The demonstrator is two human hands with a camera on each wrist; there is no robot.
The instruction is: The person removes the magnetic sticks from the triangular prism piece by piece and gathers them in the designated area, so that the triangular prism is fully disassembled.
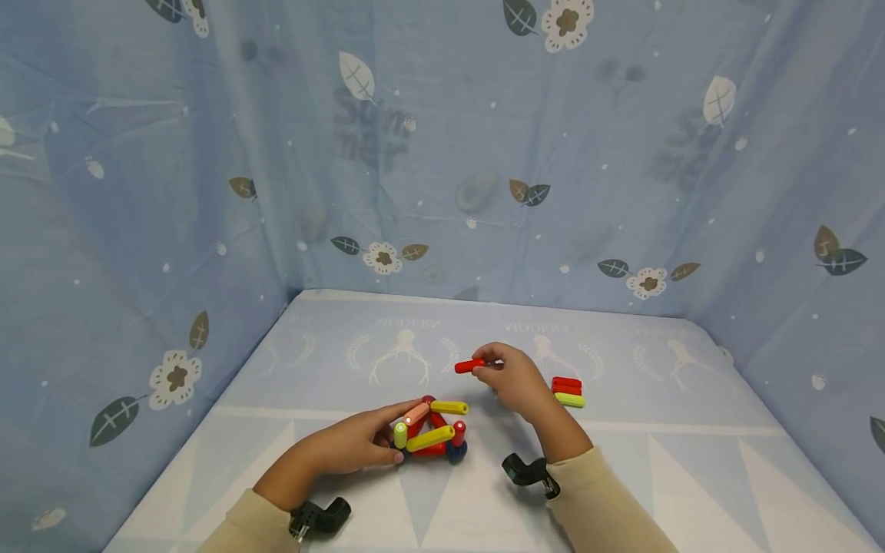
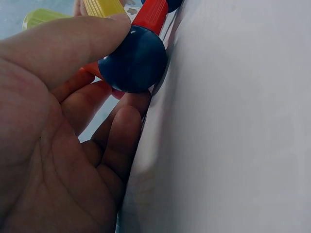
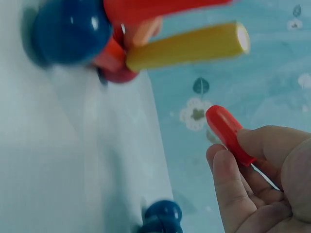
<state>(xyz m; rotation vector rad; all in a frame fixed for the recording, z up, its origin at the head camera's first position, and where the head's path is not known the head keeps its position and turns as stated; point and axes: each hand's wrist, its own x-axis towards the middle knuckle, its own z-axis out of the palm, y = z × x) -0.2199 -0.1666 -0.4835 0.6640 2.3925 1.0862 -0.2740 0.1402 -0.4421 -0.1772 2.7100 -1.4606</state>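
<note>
My left hand [image 1: 354, 443] holds the left side of a toy construction of coloured rods and balls on the table. In the left wrist view its thumb lies at a dark blue ball [image 2: 133, 60], with a red rod [image 2: 150, 17] and a yellow rod [image 2: 104, 8] joined nearby. Above the table, behind the construction, my right hand [image 1: 515, 382] pinches a loose red rod [image 1: 469, 366] between thumb and fingers. One yellow rod [image 3: 189, 46] sticks out from the construction; the right wrist view shows a gap between it and the pinched rod.
Red rods [image 1: 566, 382] and a yellow-green rod [image 1: 570, 400] lie side by side to the right of my right hand. Blue balls [image 3: 163, 213] show low in the right wrist view. A patterned curtain [image 1: 449, 153] hangs around the table [image 1: 332, 338].
</note>
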